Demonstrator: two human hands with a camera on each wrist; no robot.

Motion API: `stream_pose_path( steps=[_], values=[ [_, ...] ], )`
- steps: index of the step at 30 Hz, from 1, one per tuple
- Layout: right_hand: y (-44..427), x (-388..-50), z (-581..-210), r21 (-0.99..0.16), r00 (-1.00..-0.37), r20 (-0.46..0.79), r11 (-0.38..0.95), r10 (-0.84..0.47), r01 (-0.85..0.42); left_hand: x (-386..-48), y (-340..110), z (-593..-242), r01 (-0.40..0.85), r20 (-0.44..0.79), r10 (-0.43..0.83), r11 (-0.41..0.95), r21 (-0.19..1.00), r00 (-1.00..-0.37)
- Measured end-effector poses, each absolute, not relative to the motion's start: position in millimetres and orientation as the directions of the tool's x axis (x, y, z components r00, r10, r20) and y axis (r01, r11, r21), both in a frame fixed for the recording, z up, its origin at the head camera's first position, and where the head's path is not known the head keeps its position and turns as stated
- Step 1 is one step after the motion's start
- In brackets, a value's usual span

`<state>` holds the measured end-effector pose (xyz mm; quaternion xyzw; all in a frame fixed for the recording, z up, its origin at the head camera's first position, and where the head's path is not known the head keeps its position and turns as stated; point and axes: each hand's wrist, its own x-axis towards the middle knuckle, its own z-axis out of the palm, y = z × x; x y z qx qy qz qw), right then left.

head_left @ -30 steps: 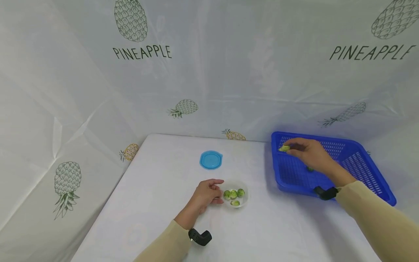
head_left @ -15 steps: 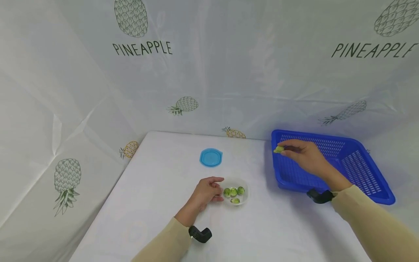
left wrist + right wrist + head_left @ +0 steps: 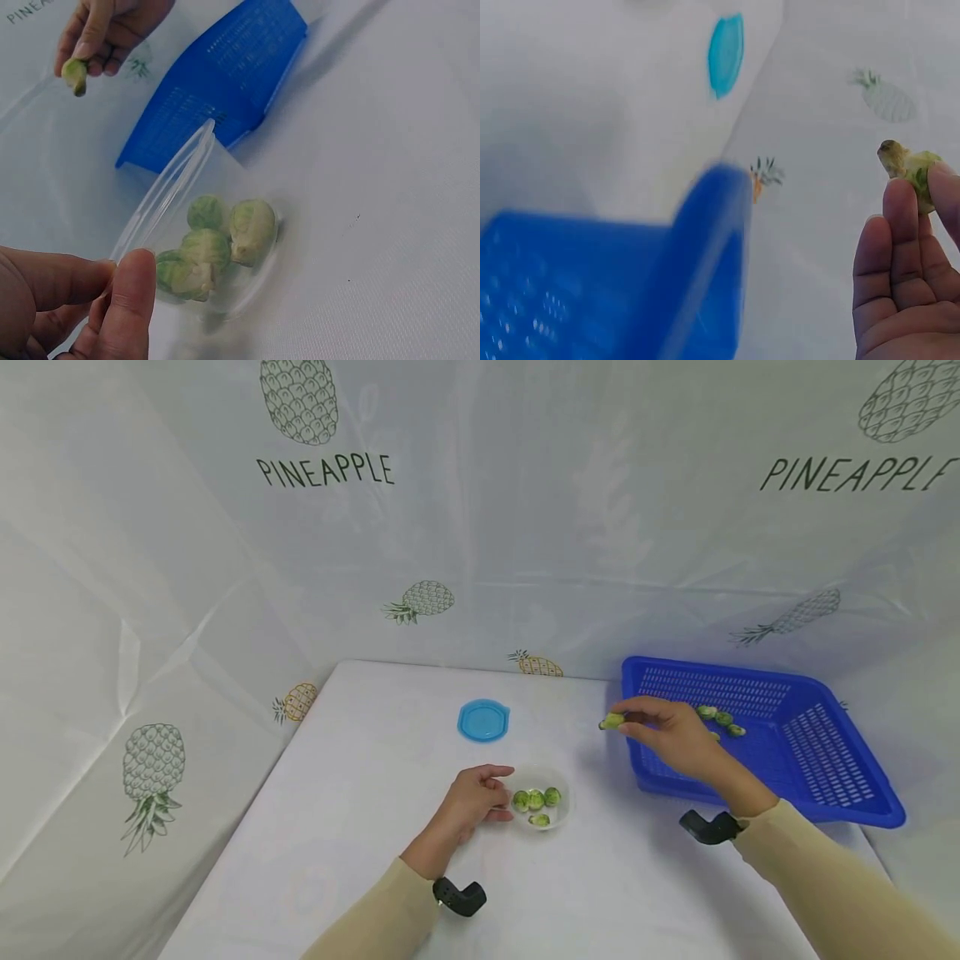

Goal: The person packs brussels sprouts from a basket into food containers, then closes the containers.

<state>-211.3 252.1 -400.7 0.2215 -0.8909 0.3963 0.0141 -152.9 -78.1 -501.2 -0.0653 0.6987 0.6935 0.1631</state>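
My left hand (image 3: pixel 471 802) grips the left rim of a clear plastic bowl (image 3: pixel 558 777) standing on the table. Several Brussels sprouts (image 3: pixel 205 247) lie on the bowl's bottom. Between thumb and fingers my right hand (image 3: pixel 667 735) pinches one Brussels sprout (image 3: pixel 612 721), its brown stem end pointing outward in the right wrist view. That hand hovers over the left edge of a blue plastic basket (image 3: pixel 806 777), with the held sprout just outside it. Inside the basket are several more sprouts (image 3: pixel 722 718), partly hidden by the right hand.
A light blue lid (image 3: pixel 483 721) lies flat on the white table (image 3: pixel 375 760), behind the bowl. A pineapple-print sheet (image 3: pixel 480 527) hangs behind the table and along its left side. The basket takes up the back right corner.
My right hand has carried the sprout left and toward me, out past the basket's left rim, uncovering sprouts in the basket. The left hand stays on the bowl.
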Motion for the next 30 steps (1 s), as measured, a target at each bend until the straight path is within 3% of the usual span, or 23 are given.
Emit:
stream_pose_path(
  steps=[10, 17, 30],
  values=[
    [223.9, -202.3, -427.5, -0.747, -0.865, 0.258, 0.478, -0.431, -0.461, -153.2, -77.6, -499.9, -0.319, -0.320, 0.139, 0.024, 0.947, -0.937],
    [204.9, -195.4, -447.5, -0.810, -0.877, 0.198, 0.430, -0.439, -0.398, -153.6, -77.6, -500.6, -0.319, -0.319, 0.141, 0.019, 0.947, -0.937],
    [171.0, -192.7, -488.6, -0.839, -0.873, 0.199, 0.383, -0.446, -0.387, -152.4, -77.4, -500.1, -0.320, -0.322, 0.133, 0.041, 0.947, -0.937]
  ],
)
